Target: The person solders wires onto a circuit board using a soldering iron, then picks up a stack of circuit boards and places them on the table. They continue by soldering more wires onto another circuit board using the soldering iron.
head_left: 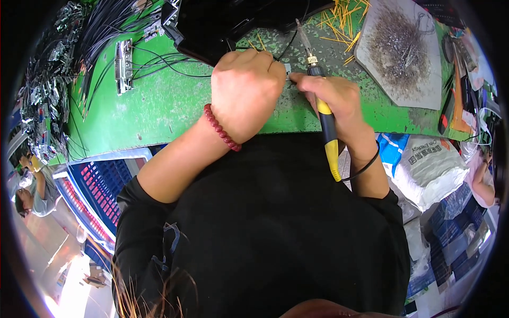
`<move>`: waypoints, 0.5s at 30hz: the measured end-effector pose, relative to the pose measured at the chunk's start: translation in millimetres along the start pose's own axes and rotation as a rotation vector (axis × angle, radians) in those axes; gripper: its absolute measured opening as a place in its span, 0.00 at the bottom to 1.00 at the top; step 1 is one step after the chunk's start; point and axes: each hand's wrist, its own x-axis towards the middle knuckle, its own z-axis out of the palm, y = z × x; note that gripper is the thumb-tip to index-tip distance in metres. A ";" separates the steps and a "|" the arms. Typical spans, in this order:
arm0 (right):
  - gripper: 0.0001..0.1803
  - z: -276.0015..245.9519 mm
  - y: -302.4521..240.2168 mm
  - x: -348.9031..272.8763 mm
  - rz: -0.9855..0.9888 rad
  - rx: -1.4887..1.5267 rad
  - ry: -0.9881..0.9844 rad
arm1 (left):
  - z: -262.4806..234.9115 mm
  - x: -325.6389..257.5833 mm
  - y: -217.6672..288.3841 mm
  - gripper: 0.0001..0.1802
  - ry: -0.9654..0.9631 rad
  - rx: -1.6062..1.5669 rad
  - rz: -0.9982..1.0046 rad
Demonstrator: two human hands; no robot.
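My right hand [342, 100] is closed around a yellow and black soldering iron [330, 132], whose metal tip points away from me over the green workbench [175, 114]. The thumb and fingers of that hand also come together close to a small pale part [288, 68] between my two hands. Beside it, my left hand [246, 87] is curled shut with its back up, so its fingertips and whatever they hold are hidden. A black housing [212, 26] stands just beyond my left knuckles. Thin black wires [169, 62] run from there to a metal connector strip [124, 66].
Cables and metal parts [47, 79] are heaped at the left. Yellow sticks [339, 26] lie scattered at the back, by a grey board [405, 53] covered in dark clippings. Blue crates [101, 185] and a white sack [432, 169] flank me. Other people are at both sides.
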 end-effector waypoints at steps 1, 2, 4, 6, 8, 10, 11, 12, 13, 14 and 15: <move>0.14 -1.8 0.8 0.1 -0.001 0.001 -0.003 | 0.0 0.1 -0.2 0.02 -0.003 0.002 0.004; 0.14 -3.2 1.6 -0.7 -0.032 -0.081 0.095 | 0.1 0.0 0.0 0.02 -0.003 0.002 0.003; 0.19 -4.1 8.1 0.0 -0.050 -0.153 0.232 | 0.1 -0.1 0.5 0.02 -0.007 0.011 0.007; 0.22 -4.6 5.6 10.9 -0.059 -0.125 0.225 | -0.2 -0.5 0.6 0.02 -0.007 0.015 -0.003; 0.25 0.0 5.0 15.3 -0.042 -0.132 0.131 | 0.0 -0.3 0.4 0.02 -0.005 0.016 -0.010; 0.25 3.4 3.0 18.2 -0.003 -0.113 0.116 | 0.6 0.5 -0.5 0.03 -0.005 0.008 -0.008; 0.25 4.0 0.2 19.8 -0.003 -0.111 0.115 | -0.4 0.6 -0.1 0.03 -0.007 0.009 -0.010; 0.24 3.7 -2.4 21.7 0.006 -0.133 0.118 | -1.9 1.6 0.5 0.02 -0.020 0.011 -0.024; 0.24 4.5 -4.3 22.9 0.016 -0.154 0.120 | -2.9 1.9 0.9 0.02 -0.034 0.014 -0.038; 0.24 6.3 -5.0 23.6 0.017 -0.155 0.121 | -3.1 2.4 0.5 0.02 -0.034 0.013 -0.036; 0.24 8.7 -5.5 24.1 0.022 -0.154 0.145 | -3.0 2.7 -0.2 0.02 -0.026 -0.007 -0.044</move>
